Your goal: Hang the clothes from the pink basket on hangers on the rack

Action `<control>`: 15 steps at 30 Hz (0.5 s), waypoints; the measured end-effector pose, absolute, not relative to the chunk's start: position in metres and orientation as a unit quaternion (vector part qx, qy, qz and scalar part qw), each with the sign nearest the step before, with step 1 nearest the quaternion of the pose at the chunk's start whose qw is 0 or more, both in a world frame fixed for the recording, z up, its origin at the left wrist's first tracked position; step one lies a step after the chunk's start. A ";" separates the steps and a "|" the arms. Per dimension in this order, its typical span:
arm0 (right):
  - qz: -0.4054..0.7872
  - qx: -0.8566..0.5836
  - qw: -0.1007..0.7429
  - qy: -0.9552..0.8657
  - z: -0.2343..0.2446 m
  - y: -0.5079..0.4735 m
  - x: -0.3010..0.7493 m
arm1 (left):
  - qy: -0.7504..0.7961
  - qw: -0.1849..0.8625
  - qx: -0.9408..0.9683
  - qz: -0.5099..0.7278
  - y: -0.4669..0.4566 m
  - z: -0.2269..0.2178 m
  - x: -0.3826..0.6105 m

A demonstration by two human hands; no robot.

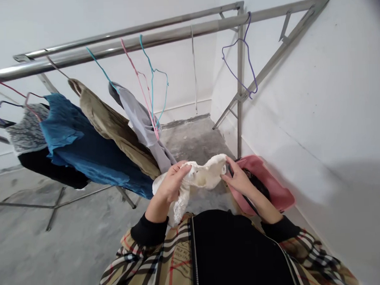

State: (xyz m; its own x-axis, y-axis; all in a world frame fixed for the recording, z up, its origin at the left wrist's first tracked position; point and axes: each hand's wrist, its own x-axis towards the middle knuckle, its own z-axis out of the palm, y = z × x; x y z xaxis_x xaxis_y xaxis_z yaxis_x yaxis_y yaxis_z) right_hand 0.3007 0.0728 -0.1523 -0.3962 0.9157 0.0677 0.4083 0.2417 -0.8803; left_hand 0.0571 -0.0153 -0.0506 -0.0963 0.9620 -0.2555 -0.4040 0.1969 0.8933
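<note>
A white lacy garment [207, 173] is stretched between my two hands in front of my body; its exact kind I cannot make out. My left hand [172, 183] is closed on its gathered part, and some of the cloth hangs down below that hand. With thumb and fingers, my right hand [237, 178] pinches the garment's other end. Just under my right forearm stands a pink basket [278, 193] with dark things in it, partly hidden by the arm.
A metal clothes rack [173, 37] spans the view. On its left hang a blue garment [92, 144], an olive garment [110, 125], a light grey garment [138, 119] and a grey-and-black one [28, 132]. Bare hangers include a purple hanger [252, 64]. A white wall [342, 110] rises at right.
</note>
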 end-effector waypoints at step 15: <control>0.330 -0.173 0.427 -0.824 0.019 0.121 0.122 | 0.520 0.574 0.199 0.601 -0.072 -0.061 0.035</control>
State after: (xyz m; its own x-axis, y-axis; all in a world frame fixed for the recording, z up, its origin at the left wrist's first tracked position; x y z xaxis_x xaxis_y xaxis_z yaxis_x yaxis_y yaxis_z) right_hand 0.1216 0.1211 0.0192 -0.5750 0.5676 0.5893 0.0028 0.7216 -0.6923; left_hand 0.0355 -0.0715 -0.0610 -0.2616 0.8965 -0.3576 -0.4827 0.1993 0.8528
